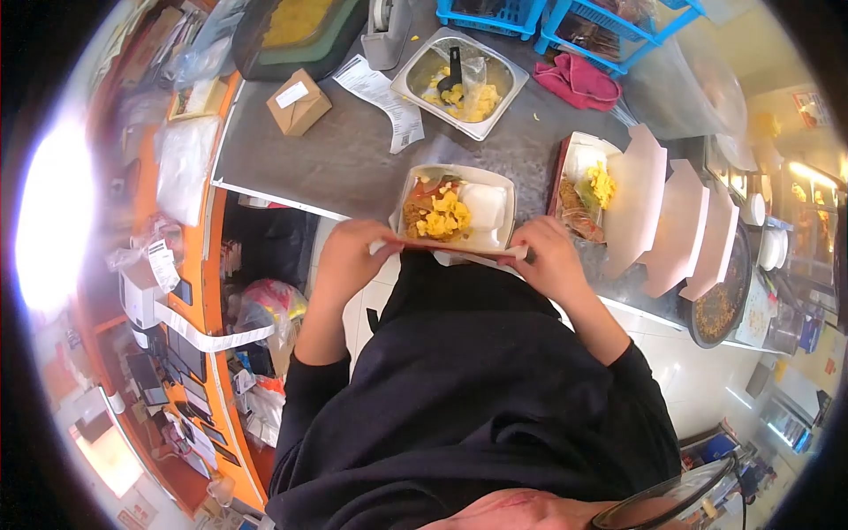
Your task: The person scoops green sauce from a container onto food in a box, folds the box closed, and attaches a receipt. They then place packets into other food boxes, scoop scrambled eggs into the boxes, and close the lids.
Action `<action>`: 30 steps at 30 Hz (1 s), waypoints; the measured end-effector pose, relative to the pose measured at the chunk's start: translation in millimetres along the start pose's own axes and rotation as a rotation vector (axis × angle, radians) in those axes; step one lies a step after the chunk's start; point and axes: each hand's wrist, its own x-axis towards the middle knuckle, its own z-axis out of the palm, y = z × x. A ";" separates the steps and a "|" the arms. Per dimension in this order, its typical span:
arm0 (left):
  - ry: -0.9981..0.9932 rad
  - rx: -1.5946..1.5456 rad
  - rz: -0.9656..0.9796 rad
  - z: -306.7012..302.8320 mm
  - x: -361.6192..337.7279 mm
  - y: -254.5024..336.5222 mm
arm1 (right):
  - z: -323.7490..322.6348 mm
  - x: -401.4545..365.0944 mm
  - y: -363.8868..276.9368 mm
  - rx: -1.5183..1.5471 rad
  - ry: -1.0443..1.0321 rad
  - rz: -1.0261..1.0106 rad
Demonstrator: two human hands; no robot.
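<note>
An open paper food box stands at the table's front edge, with yellow egg over other food on its left side and a white portion on its right. My left hand pinches the box's near left corner. At the near right corner, my right hand grips the folded edge of the same box. To the right is a second open box with egg and browned food. Beyond the first box sits a metal pan holding egg, a black-handled scoop and a clear plastic bag.
Several raised box lids stand at the right, near a large dark pan. A brown carton, a curled receipt, a pink cloth and blue baskets lie farther back. An orange shelf unit is at the left.
</note>
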 end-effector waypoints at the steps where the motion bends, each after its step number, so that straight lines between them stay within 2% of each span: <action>1: 0.043 0.047 0.028 7.4 3.9 -15.9 | 9.9 -3.4 -5.6 0.040 0.103 0.122; 2: 0.183 0.091 -0.051 20.0 5.1 -23.6 | 18.9 -2.4 -9.9 0.080 0.209 0.243; 3: 0.322 0.135 -0.129 31.8 14.4 -10.8 | 25.9 2.3 -13.4 0.007 0.350 0.238; 4: 0.462 0.178 -0.206 38.8 20.8 -3.5 | 34.2 4.6 -14.6 -0.051 0.326 0.285; 6: 0.233 0.001 -0.320 65.1 22.1 -25.9 | 46.3 10.2 -15.0 -0.172 0.283 0.376; 7: 0.115 -0.088 -0.373 71.6 25.2 -33.3 | 46.8 14.6 -16.7 -0.030 0.145 0.509; 10: 0.311 -0.011 -0.194 75.5 33.0 -53.6 | 52.0 23.8 -15.9 -0.088 0.439 0.382; 11: 0.294 -0.161 -0.113 77.0 38.2 -81.6 | 51.0 22.8 -10.5 0.040 0.377 0.320; 14: -0.290 -1.055 -0.281 26.1 34.4 -105.5 | 32.0 7.3 23.6 0.443 0.177 0.133; 15: -0.259 -0.841 -0.434 20.0 35.8 -103.3 | 24.0 -0.1 36.1 0.588 0.093 0.068; 17: -0.466 -0.601 -0.621 0.3 50.3 -73.5 | 22.6 -8.5 44.8 0.658 0.050 0.328; 18: -0.571 -0.473 -0.709 -4.3 55.7 -66.0 | 18.8 0.7 30.5 0.539 0.039 0.492; 20: -0.734 -0.374 -0.684 9.6 61.2 -78.5 | 1.0 38.1 -3.2 0.284 0.016 0.801; 21: -0.837 -0.301 -0.666 11.1 67.9 -73.2 | 7.3 43.8 2.0 0.208 -0.033 0.776; 22: -0.938 -0.225 -0.645 11.6 72.1 -70.3 | 7.3 50.1 7.5 0.214 -0.173 0.824; 24: -1.014 -0.323 -0.480 18.4 69.6 -75.4 | 7.1 64.6 12.8 0.230 -0.459 0.910; 25: -1.049 -0.372 -0.398 20.9 67.9 -77.7 | 8.6 67.3 16.7 0.227 -0.497 0.845; 27: -1.022 -0.174 -0.275 22.3 68.1 -75.8 | 13.9 67.2 28.0 0.221 -0.573 0.714; 30: -1.014 0.049 -0.159 24.3 71.4 -68.1 | 17.6 65.9 40.3 0.254 -0.601 0.642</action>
